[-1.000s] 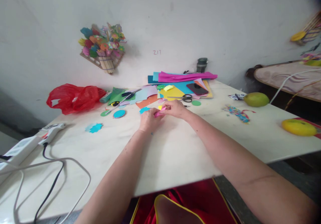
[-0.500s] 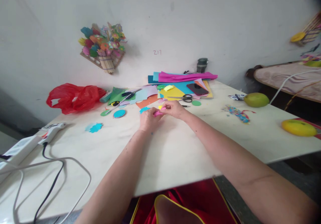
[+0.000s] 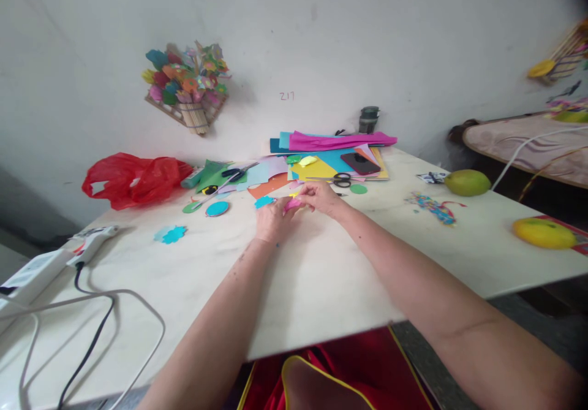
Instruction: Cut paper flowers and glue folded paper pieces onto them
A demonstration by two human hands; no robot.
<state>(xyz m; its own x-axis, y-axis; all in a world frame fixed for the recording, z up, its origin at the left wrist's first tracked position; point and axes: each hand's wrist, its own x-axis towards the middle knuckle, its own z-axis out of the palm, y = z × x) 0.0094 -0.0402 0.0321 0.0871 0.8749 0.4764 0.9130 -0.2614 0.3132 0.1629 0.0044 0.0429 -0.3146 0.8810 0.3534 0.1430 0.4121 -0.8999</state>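
Small bright-pink piece (image 3: 293, 204): between left hand (image 3: 270, 220) and right hand (image 3: 322, 199), well in from the near edge of the smooth white desk (image 3: 321, 281)
Left grip: curled fingers pinching its left side
Right grip: thumb and fingertips pinching its right

Bare forearms (image 3: 408, 263) stretched forward, left hand (image 3: 270, 221) and right hand (image 3: 321, 199) close together, fingers (image 3: 307, 192) bent

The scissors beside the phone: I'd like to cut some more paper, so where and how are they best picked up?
I'd grip the scissors by their black loop handles, coming from the right. They seem to lie flat, loops toward the right and blades pointing left, so that approach should avoid the edges.
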